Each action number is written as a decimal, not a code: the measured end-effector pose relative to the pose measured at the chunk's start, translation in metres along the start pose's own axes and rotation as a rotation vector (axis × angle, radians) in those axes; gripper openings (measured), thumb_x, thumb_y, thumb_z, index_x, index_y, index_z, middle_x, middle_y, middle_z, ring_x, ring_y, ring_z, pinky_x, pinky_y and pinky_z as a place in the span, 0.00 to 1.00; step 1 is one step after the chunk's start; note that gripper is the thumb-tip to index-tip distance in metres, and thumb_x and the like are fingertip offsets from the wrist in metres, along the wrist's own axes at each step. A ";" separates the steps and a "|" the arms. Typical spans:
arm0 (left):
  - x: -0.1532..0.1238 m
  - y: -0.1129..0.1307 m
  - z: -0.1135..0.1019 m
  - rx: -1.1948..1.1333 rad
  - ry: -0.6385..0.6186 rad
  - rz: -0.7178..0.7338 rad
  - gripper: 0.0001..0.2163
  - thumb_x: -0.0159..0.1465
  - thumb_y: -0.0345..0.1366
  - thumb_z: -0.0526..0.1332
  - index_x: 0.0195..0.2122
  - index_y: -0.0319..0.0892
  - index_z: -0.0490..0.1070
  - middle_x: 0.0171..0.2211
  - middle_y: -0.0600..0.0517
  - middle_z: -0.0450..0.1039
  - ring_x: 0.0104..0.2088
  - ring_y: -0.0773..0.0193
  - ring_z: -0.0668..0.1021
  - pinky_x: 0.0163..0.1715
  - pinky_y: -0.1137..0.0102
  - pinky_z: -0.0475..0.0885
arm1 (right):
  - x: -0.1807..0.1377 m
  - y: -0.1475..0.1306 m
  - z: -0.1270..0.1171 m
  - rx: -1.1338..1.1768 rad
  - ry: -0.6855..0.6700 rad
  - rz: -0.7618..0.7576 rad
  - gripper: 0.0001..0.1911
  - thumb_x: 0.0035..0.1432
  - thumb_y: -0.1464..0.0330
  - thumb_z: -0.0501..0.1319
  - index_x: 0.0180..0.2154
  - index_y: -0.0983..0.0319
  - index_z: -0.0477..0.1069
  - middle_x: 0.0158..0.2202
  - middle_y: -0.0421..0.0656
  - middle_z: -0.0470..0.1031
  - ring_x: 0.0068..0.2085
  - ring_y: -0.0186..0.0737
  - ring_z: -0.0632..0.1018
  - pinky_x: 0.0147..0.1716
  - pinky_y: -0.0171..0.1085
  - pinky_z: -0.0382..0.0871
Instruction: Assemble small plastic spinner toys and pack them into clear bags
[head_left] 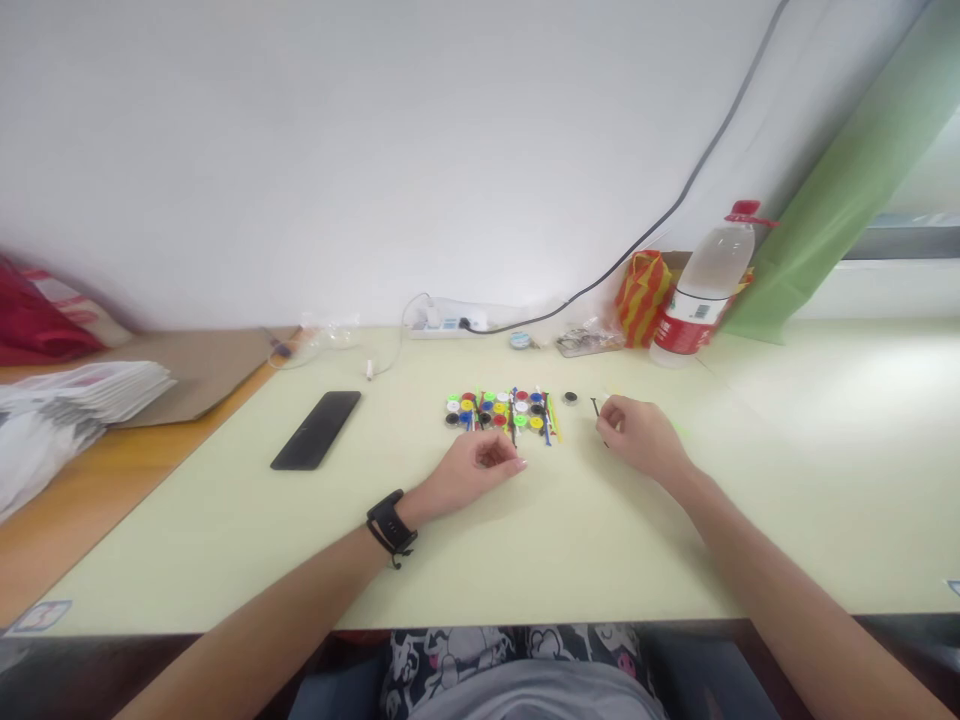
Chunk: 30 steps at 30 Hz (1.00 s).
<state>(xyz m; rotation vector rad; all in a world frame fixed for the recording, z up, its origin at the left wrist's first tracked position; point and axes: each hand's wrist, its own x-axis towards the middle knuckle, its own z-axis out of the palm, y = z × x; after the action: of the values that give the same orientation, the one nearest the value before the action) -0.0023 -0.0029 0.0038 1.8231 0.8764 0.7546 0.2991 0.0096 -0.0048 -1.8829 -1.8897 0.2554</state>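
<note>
My right hand [643, 437] is closed in a pinch on a thin black plastic stick [595, 408]; its flared upper end shows beyond the fingertips. My left hand [476, 472] is loosely curled just in front of the small parts, thumb stretched out, and I see nothing in it. Behind it lie rows of small round discs [499, 408] in white, yellow, red, blue, green and black. Several thin coloured sticks [550, 420] lie among and beside them. A single black disc [571, 398] sits apart, between the rows and my right hand.
A black phone [316, 430] lies to the left. Along the wall are a power strip [442, 322] with cables, a roll of tape [519, 341], a striped bag [643, 295] and a large bottle [701, 290]. Cardboard [202, 370] and stacked white packets [112, 390] are at far left.
</note>
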 end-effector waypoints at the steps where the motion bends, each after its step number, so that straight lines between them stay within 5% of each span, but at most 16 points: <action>1: 0.000 0.000 0.000 -0.002 0.001 0.000 0.12 0.65 0.45 0.67 0.34 0.40 0.75 0.33 0.50 0.76 0.34 0.64 0.76 0.38 0.66 0.73 | 0.000 0.000 0.000 0.076 0.009 -0.026 0.02 0.56 0.69 0.59 0.30 0.58 0.70 0.28 0.40 0.79 0.30 0.40 0.78 0.30 0.36 0.64; 7: 0.000 0.001 0.000 0.005 0.000 -0.004 0.13 0.65 0.46 0.67 0.34 0.40 0.75 0.32 0.50 0.75 0.33 0.64 0.75 0.37 0.67 0.72 | 0.001 0.003 0.003 0.217 0.047 -0.130 0.03 0.55 0.69 0.58 0.34 0.58 0.68 0.30 0.40 0.78 0.27 0.38 0.76 0.29 0.36 0.67; 19: 0.000 0.004 0.000 -0.004 -0.008 -0.010 0.13 0.65 0.46 0.67 0.34 0.40 0.75 0.32 0.50 0.75 0.33 0.64 0.75 0.37 0.67 0.72 | 0.004 0.008 0.013 0.249 0.007 -0.176 0.11 0.60 0.74 0.55 0.40 0.60 0.75 0.43 0.47 0.80 0.41 0.43 0.81 0.42 0.40 0.75; 30: 0.000 0.002 0.000 0.000 0.010 0.002 0.14 0.64 0.47 0.67 0.33 0.40 0.76 0.32 0.50 0.76 0.32 0.64 0.76 0.37 0.67 0.73 | -0.001 -0.001 0.008 0.182 -0.040 -0.209 0.08 0.62 0.67 0.57 0.38 0.60 0.75 0.39 0.47 0.79 0.37 0.43 0.79 0.38 0.40 0.73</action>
<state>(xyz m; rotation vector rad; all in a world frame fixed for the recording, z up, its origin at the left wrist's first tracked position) -0.0016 -0.0033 0.0061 1.8215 0.8811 0.7655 0.2948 0.0102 -0.0115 -1.5596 -1.9983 0.3848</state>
